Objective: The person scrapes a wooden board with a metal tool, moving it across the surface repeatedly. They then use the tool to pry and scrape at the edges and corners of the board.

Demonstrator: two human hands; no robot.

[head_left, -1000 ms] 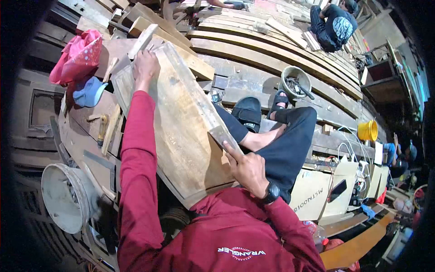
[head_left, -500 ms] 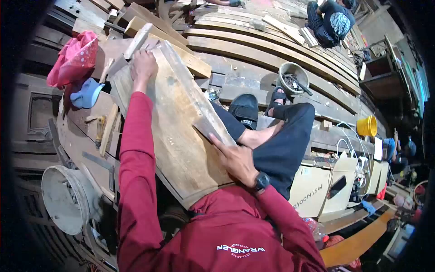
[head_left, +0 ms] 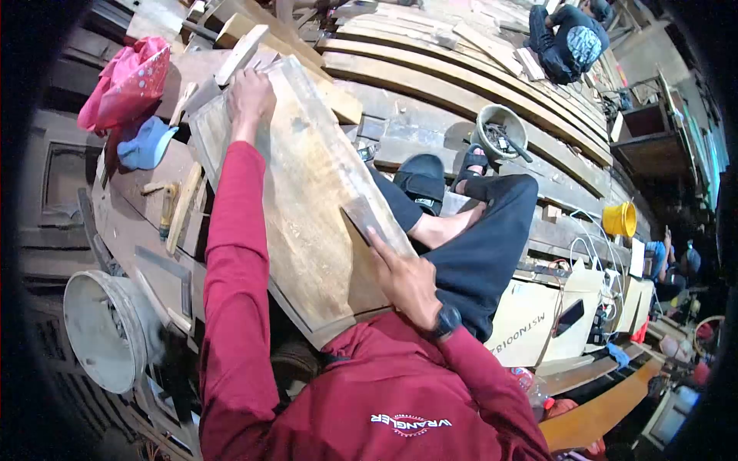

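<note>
A framed wooden panel (head_left: 307, 184) slopes across my lap, with its far end raised near a wooden block. My left hand (head_left: 252, 94) is at that far end, its fingers curled over the panel's edge. Low on the panel's right side, my right hand (head_left: 407, 283) grips a thin flat plate (head_left: 360, 215) that looks like a scraper. The index finger stretches along the plate, which lies against the panel near its right frame strip. The thumb and the other fingers are partly hidden.
To the left lie a drill-like tool (head_left: 167, 206), a blue cap (head_left: 146, 144) and a pink bag (head_left: 127, 84). A white bucket (head_left: 100, 330) stands lower left. A grey bucket (head_left: 500, 127) holds small pieces by my feet. Another person (head_left: 569, 42) crouches at the upper right.
My right hand and the flat plate have shifted slightly to the right along the panel. The view has moved a little; my left hand keeps its place on the panel's far end.
</note>
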